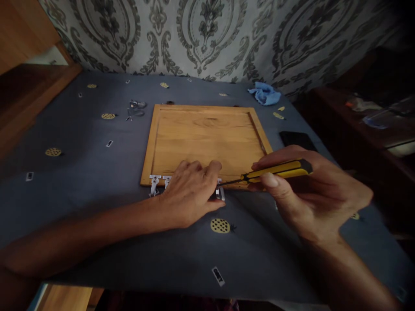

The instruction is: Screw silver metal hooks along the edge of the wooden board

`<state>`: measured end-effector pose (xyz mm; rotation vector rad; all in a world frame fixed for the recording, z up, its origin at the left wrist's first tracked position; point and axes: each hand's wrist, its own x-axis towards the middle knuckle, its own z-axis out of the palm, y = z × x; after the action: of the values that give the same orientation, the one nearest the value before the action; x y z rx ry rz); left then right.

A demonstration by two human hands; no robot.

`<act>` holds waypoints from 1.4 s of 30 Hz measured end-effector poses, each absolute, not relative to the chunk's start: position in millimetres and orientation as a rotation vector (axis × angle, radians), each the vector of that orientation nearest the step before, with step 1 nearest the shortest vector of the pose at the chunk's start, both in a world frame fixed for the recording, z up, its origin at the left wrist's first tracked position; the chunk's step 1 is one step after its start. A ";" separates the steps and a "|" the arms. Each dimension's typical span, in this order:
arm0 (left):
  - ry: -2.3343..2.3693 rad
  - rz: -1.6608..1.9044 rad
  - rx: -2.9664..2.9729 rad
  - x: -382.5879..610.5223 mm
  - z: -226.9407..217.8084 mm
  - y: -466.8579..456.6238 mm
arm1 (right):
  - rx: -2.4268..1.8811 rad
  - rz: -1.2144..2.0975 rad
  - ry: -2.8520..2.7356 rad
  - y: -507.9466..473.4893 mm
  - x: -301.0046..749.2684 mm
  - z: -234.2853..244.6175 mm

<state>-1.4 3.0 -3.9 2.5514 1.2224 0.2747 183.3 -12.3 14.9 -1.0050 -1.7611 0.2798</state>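
Note:
A framed wooden cabinet door lies flat on the cloth-covered surface. Along its near edge sit silver metal hinges, with another hinge at the thumb and index finger of my left hand. That hand rests over the near edge, its fingers curled and partly hiding the hardware. My right hand is closed around a yellow-and-black screwdriver. The screwdriver's shaft points left, its tip close to the hinge beside my left hand; whether it sits in a screw I cannot tell.
A crumpled blue cloth lies at the back right, above a dark flat object. Small metal hardware lies left of the door. Wooden furniture stands at left; a patterned curtain hangs behind.

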 end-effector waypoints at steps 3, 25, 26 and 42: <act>1.230 0.262 2.544 -1.5 -2.9 3.4 | -0.985 0.355 -1.794 -13.1 185.8 17.5; 1.235 0.297 2.577 -1.2 -4.6 2.3 | -1.153 0.148 -1.746 -18.1 180.9 2.6; 1.234 0.300 2.581 -1.1 -4.9 2.2 | -1.158 0.152 -1.733 -18.9 179.8 2.2; 1.231 0.274 2.559 -0.4 -4.6 3.5 | -1.050 0.254 -1.606 -14.4 175.9 6.4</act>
<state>-0.4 3.5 -4.6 2.5587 1.2308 0.2740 175.9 -14.4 6.4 -1.0500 -1.6062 0.2543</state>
